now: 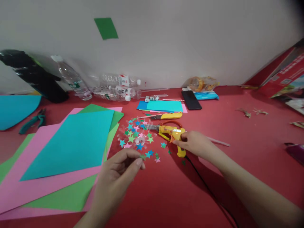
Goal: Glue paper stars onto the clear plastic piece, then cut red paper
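My left hand (118,172) is closed in a pinch, holding a small green paper star (142,157) between thumb and fingertips. To its right, my right hand (198,144) grips a yellow hot glue gun (175,134) by the handle. The gun's nozzle points left, toward a clear plastic piece (140,140), apparently cut from a bottle, with many coloured stars on and around it. Loose stars lie on the red table between my hands, including a blue star (147,155) and a pink star (157,160). A black cord runs from the gun toward the front.
Coloured paper sheets (71,142) and pliers (33,122) lie at left. Plastic bottles (116,91) rest by the wall beside a black umbrella-like object (39,76). A yellow cutter (169,116), paper strips (163,105) and a phone (191,100) lie behind the gun; a glue stick (219,142) lies right.
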{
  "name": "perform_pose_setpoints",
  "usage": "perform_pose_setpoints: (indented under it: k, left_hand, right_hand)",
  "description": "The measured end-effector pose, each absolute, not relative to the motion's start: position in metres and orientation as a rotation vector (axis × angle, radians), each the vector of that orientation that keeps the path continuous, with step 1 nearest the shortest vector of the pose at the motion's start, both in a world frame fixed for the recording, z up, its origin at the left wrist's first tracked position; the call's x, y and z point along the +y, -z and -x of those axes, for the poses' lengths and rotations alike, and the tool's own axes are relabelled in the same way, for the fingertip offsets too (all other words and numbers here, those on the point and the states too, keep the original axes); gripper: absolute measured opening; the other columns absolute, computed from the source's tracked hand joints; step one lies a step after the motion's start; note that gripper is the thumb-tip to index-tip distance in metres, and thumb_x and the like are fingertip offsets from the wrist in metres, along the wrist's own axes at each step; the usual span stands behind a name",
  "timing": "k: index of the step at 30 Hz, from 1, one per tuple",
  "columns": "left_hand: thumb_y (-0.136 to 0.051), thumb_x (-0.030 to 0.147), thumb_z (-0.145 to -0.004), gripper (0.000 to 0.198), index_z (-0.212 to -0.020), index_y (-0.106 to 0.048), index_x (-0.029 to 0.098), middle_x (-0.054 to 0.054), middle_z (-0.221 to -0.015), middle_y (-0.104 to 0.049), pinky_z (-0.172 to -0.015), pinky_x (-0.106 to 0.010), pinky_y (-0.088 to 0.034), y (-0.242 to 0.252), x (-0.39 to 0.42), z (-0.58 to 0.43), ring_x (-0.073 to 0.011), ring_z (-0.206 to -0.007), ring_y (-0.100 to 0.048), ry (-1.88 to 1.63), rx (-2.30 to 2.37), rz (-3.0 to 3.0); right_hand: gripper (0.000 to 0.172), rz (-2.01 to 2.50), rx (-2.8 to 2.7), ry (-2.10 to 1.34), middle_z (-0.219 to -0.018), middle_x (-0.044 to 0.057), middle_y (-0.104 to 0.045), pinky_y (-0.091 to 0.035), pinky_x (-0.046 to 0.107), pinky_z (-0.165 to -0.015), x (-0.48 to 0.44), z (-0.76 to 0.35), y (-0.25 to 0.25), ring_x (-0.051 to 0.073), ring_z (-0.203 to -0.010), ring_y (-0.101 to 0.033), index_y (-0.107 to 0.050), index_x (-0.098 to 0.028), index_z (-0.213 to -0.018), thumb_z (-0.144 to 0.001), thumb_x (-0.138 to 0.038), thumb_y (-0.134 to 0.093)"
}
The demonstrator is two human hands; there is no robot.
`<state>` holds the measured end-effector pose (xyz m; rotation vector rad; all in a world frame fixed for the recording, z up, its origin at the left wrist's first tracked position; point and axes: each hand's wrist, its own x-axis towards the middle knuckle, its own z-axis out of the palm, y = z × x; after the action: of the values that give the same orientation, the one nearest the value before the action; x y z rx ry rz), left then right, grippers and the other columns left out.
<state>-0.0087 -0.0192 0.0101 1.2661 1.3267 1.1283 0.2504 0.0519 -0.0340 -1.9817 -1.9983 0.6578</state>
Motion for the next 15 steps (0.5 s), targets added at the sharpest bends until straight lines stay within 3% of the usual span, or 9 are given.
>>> perform_pose_setpoints:
  k: [7,11,15]
  left_hand:
    - [-0.066,0.03,-0.081,0.011,-0.077,-0.065,0.02,0.003,-0.064,-0.066,-0.043,-0.015,-0.034,-0.002,-0.009,0.027,-0.0048,-0.047,-0.042,-1.167,1.347,-1.228]
    - [-0.065,0.031,-0.082,0.013,-0.077,-0.063,0.019,0.002,-0.063,-0.067,-0.041,-0.015,-0.031,0.001,-0.007,0.026,-0.0045,-0.045,-0.041,-1.144,1.335,-1.212]
    - [-0.064,0.03,-0.082,0.014,-0.074,-0.062,0.019,0.003,-0.059,-0.063,-0.039,-0.015,-0.029,0.002,-0.007,0.024,-0.0048,-0.043,-0.04,-1.138,1.322,-1.264]
  right_hand:
    - [0.035,1.588,-1.624,-1.011,-0.076,0.003,-0.065,-0.042,0.026,-0.055,0.049,-0.254,0.027,0.016,-0.064,-0.06,-0.058,-0.018,-0.091,-0.086,-0.052,-0.048]
    - [0.02,1.151,-1.219,-1.477,-0.062,0.0,-0.056,-0.041,0.024,-0.053,0.029,-0.245,0.01,0.012,-0.055,-0.051,-0.063,-0.017,-0.08,-0.075,-0.036,-0.068]
    - [0.017,1.011,-1.228,-1.622,-0.064,-0.001,-0.056,-0.041,0.023,-0.051,0.008,-0.233,-0.003,0.009,-0.052,-0.046,-0.066,-0.018,-0.077,-0.078,-0.035,-0.068]
